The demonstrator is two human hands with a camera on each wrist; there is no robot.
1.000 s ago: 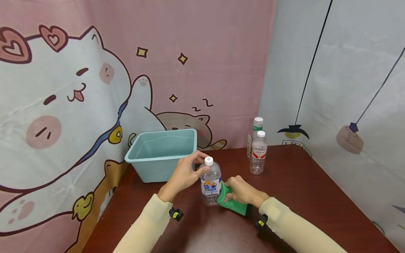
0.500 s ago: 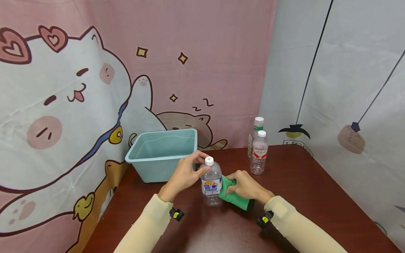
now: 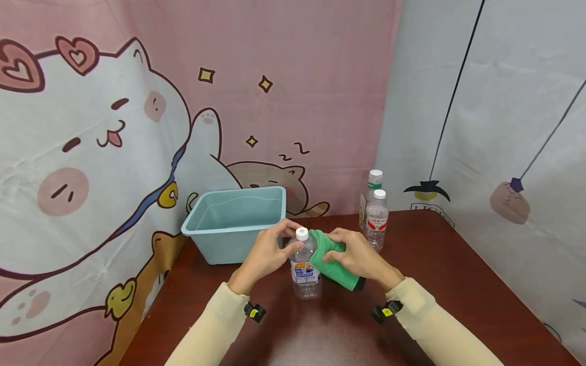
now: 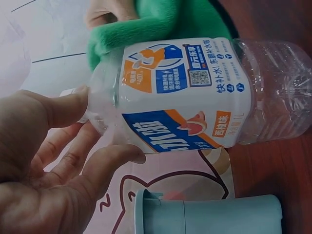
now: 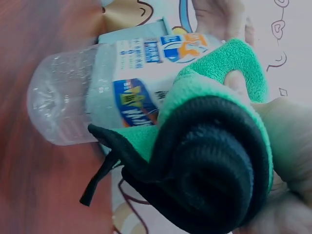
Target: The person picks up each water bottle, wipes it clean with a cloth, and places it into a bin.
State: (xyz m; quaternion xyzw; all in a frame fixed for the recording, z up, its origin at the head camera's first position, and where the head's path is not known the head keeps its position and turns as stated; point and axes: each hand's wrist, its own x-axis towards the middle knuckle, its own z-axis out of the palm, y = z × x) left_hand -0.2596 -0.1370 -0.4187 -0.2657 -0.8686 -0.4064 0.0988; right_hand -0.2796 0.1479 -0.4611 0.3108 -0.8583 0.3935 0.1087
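Observation:
A clear plastic bottle (image 3: 305, 274) with a white cap and a blue, white and orange label stands upright on the table. My left hand (image 3: 274, 246) grips it around the shoulder just below the cap, thumb in front and fingers behind. A folded green towel (image 3: 336, 267) with dark edging is in my right hand (image 3: 354, 252), pinched between thumb and fingers. The towel (image 5: 219, 73) lies against the bottle's upper right side, covering part of the label in the right wrist view. In the left wrist view the towel (image 4: 141, 36) overlaps the bottle's shoulder.
Behind my left hand sits a light blue plastic bin (image 3: 233, 229). A smaller clear bottle (image 3: 376, 223) with a red and white label stands at the back right, and a green-labelled bottle (image 3: 370, 185) is partly hidden behind it. Printed cloth hangs behind the brown table (image 3: 439, 295).
My right hand has slid the towel up the bottle's right side, from the label to the shoulder near the cap. The left hand keeps its grip and the bottle stays in place.

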